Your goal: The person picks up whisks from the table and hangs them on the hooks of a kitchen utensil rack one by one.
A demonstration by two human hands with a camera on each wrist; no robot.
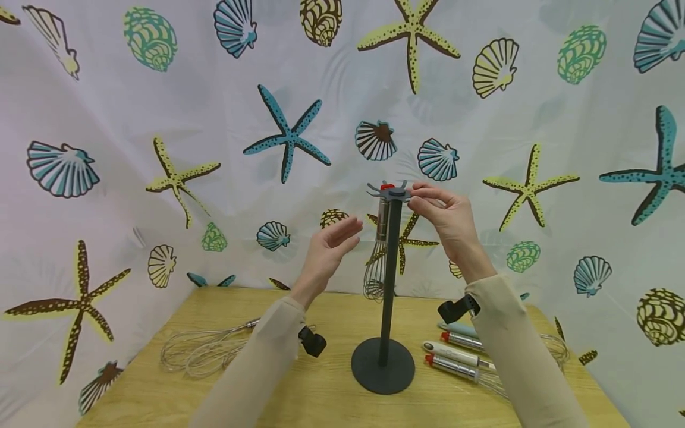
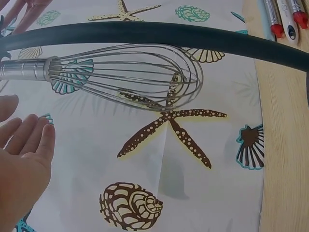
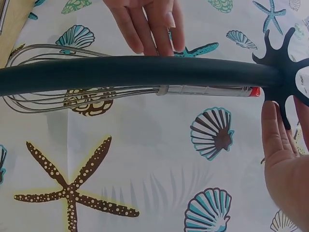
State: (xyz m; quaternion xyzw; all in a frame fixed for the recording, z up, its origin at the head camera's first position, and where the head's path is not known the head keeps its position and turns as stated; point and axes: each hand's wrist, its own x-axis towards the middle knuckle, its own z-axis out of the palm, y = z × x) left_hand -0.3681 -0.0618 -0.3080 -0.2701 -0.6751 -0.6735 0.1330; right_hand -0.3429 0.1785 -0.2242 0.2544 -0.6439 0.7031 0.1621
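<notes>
A dark utensil stand (image 1: 390,279) with a round base and a ring of curved hooks (image 1: 397,191) stands upright on the table. From its hooks hangs a whisk (image 1: 382,220) with a silver handle and red end, wires downward, beside the pole. My right hand (image 1: 449,217) pinches one hook at the right of the top, between fingers and thumb (image 3: 285,179). To the left of the whisk, my left hand (image 1: 329,252) is raised with relaxed, extended fingers; it holds nothing and is apart from the whisk's handle (image 2: 29,70).
Wire whisks (image 1: 206,351) lie on the left of the wooden table (image 1: 321,398). Several more whisks, with red-tipped, cream and pale blue handles (image 1: 452,353), lie at the right, partly behind my right sleeve. A shell-and-starfish curtain (image 1: 321,77) hangs behind.
</notes>
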